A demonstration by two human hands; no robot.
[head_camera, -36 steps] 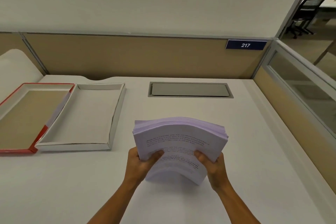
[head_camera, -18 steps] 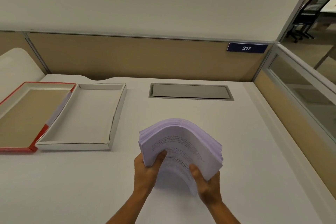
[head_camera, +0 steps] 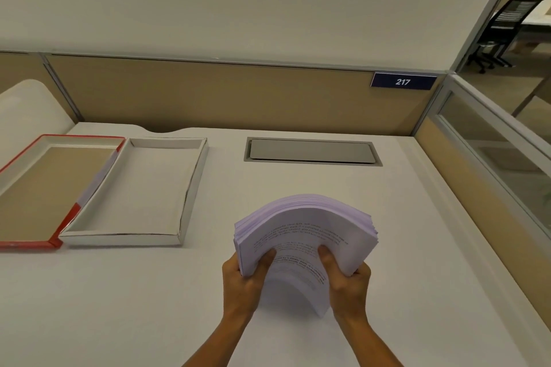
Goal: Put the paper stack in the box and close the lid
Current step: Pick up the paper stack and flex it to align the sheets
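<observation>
Step 1: paper stack [head_camera: 310,232] clamped, bowed, by left hand [head_camera: 244,280] and right hand [head_camera: 348,280] | next: transfer judged needed into white box tray [head_camera: 134,235], desk's left edge.

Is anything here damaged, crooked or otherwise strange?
Only small things. The paper stack, held by the left hand and right hand, is bent into an arch, its edges fanned unevenly. The box has a dark seam at its near right corner, perhaps a tear. Nothing is spilled.
</observation>
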